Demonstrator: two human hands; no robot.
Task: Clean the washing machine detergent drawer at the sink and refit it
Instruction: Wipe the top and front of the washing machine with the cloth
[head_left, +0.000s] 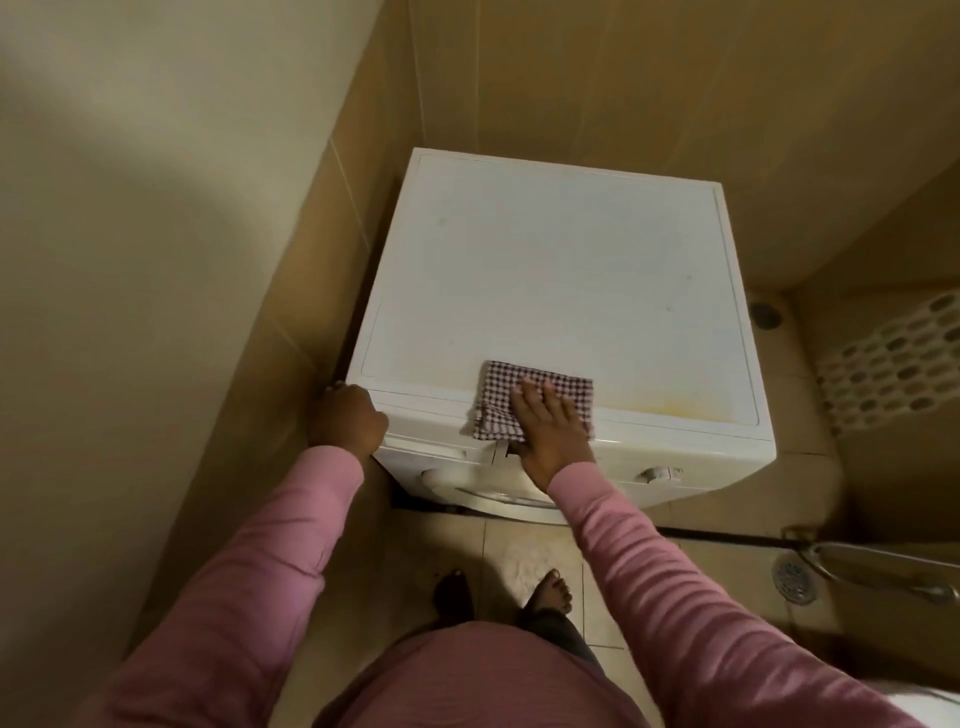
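Note:
A white washing machine (561, 270) stands in a tiled corner. A folded checked cloth (506, 395) lies on its front top edge. My right hand (545, 421) lies flat on the cloth with straight fingers. My left hand (349, 418) is curled into a fist over the machine's front left corner, just above the detergent drawer front (436, 451). The drawer looks pushed in flush with the front panel. What my left fingers hold, if anything, is hidden.
Tiled walls close in on the left and behind the machine. A white perforated basket (893, 358) stands to the right. A floor drain (794, 582) and a metal hose (878, 558) lie at the lower right. My bare feet (548, 590) stand on floor tiles.

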